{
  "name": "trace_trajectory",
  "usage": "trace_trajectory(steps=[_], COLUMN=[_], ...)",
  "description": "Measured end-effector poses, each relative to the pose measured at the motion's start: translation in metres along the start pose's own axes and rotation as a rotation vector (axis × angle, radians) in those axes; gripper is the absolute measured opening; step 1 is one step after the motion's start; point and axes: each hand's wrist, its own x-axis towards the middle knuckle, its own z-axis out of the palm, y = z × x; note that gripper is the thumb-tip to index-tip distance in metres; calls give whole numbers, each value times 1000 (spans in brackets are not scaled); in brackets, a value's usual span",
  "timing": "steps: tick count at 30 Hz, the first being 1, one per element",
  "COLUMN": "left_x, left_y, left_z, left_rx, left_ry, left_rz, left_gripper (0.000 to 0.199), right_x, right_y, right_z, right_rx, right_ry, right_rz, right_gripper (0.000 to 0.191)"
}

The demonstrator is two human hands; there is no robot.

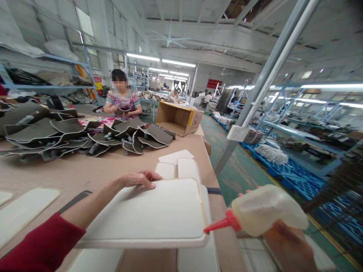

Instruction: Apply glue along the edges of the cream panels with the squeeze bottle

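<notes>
A white rounded-corner panel (153, 211) is tilted above the table in front of me. My left hand (141, 178) grips its far edge, thumb on the top face and fingers curled at the rim. In my right hand (289, 241) is a translucent glue bottle (266, 211), held on its side with pale yellowish liquid inside. Its red nozzle touches or nearly touches the panel's near right corner. A thin yellowish line runs along the panel's right edge. Smaller white pieces (188, 168) lie just beyond it, and others are partly hidden underneath.
Piled grey-brown leather pieces (65, 132) with pale edges cover the table's far left. An open cardboard box (178, 119) lies near the far right corner. More white panels (28, 211) rest at left. A co-worker (121, 98) sits across the table. A metal post (255, 98) rises at right.
</notes>
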Motion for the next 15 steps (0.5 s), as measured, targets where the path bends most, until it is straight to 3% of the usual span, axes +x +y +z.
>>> trace_trajectory(steps=[5,10,15], left_x=[1,4,7], left_y=[-8,-23,-38], left_z=[-4,-5,-2], left_rx=[-38,-98,-151], left_ry=[-3,45,107], left_rz=[18,51,89], left_gripper=[40,43,44], right_x=[-6,-20,-12], right_y=[10,16,43], right_z=[-12,-13,-53], right_rx=[18,15,-44], right_ry=[-16,100,135], right_rz=[-80,-164,-255], right_gripper=[72,70,64])
